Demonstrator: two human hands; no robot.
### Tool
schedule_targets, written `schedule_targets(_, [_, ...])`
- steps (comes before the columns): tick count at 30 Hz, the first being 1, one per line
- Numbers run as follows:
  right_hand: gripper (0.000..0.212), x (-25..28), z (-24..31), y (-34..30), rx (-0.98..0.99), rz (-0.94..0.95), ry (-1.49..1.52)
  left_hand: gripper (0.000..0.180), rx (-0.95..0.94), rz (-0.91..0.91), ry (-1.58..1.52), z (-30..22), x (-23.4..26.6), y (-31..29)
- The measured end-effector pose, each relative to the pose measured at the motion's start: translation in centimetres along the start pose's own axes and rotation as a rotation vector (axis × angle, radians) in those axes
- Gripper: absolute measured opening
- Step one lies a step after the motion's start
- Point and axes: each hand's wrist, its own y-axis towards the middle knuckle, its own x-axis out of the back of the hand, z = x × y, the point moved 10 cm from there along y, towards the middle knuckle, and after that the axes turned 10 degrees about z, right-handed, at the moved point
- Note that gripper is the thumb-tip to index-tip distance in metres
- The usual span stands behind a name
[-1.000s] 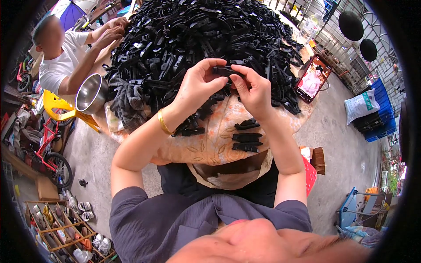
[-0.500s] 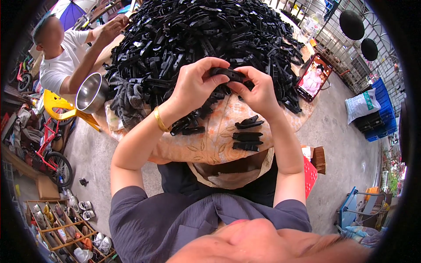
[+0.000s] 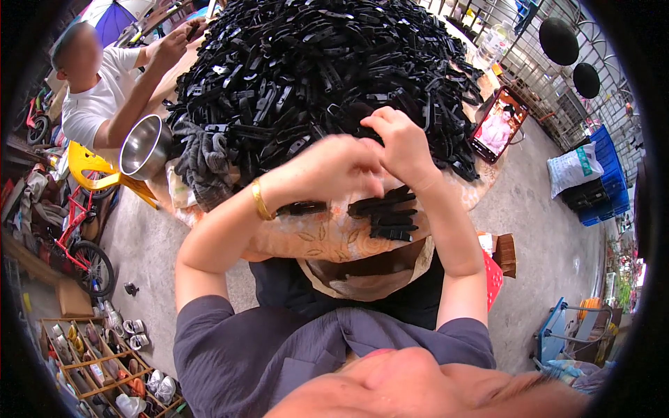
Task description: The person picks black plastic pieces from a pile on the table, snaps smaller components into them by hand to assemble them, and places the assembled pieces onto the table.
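My left hand [image 3: 336, 166] is smeared by motion above the cloth, its fingertips reaching toward my right wrist. Whether it holds anything does not show. My right hand [image 3: 405, 143] is at the near edge of a large heap of black plastic clip-like parts [image 3: 300, 76]. Its thumb and forefinger are bent and apart, with no part distinguishable between them. Just below my left hand lies a dark elongated part [image 3: 366, 207], beside a small row of similar black parts [image 3: 392, 226] on the cloth. Another single part [image 3: 306, 207] lies near my left wrist.
The patterned orange tablecloth [image 3: 313, 240] covers the table. A grey glove [image 3: 202, 167] and a steel bowl [image 3: 146, 148] are at left. A phone [image 3: 499, 125] stands at right. Across to the left, a person in white [image 3: 101, 90] handles a dark part.
The black part both my hands held over the heap is no longer seen there. My left hand has swung down and right; my right hand has shifted slightly. A part now lies above the row.
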Motion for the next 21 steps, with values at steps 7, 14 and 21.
schedule_targets(7, [0.025, -0.9, 0.2, 0.1, -0.034, 0.064, -0.116, 0.039, 0.787, -0.541, 0.894, 7.3, 11.1, -5.9])
schedule_targets(14, [0.019, -1.8, 0.7, -0.1, 0.021, 0.07, -0.126, 0.052, 0.767, -0.356, 0.69, 9.7, 10.6, -6.0])
schedule_targets(21, [0.018, -0.1, -0.1, 0.0, 0.016, -0.006, -0.027, 0.041, 0.495, -0.477, 0.589, 8.2, 10.9, -5.5])
